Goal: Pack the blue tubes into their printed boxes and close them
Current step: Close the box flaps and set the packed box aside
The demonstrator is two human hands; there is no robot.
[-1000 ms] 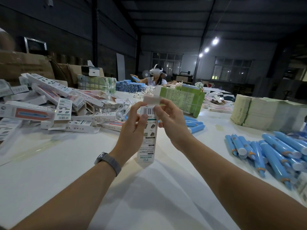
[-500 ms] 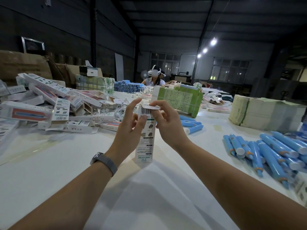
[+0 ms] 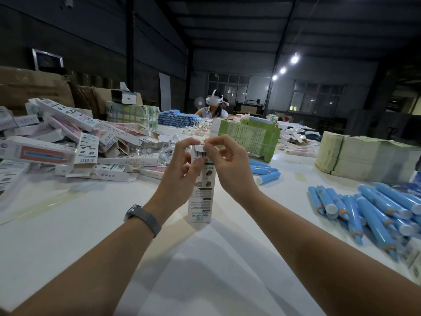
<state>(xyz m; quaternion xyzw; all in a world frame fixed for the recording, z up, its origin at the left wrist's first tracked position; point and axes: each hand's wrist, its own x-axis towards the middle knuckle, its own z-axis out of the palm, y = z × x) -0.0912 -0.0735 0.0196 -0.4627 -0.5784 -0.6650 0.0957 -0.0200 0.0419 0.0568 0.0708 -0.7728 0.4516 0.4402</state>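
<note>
Two hands hold one printed box (image 3: 201, 195) upright above the table (image 3: 205, 270): left hand (image 3: 180, 179) grips its side, right hand (image 3: 227, 165) pinches its top flap; blue tubes (image 3: 369, 208) lie right of the box

The held box (image 3: 201, 190) is white with a black barcode, grey spots and teal lettering. Tubes (image 3: 373, 208) near the counter's right edge are light blue with orange collars and white caps. The counter (image 3: 91, 224) is white. A stack of green-printed cartons (image 3: 248, 137) stands behind.
</note>
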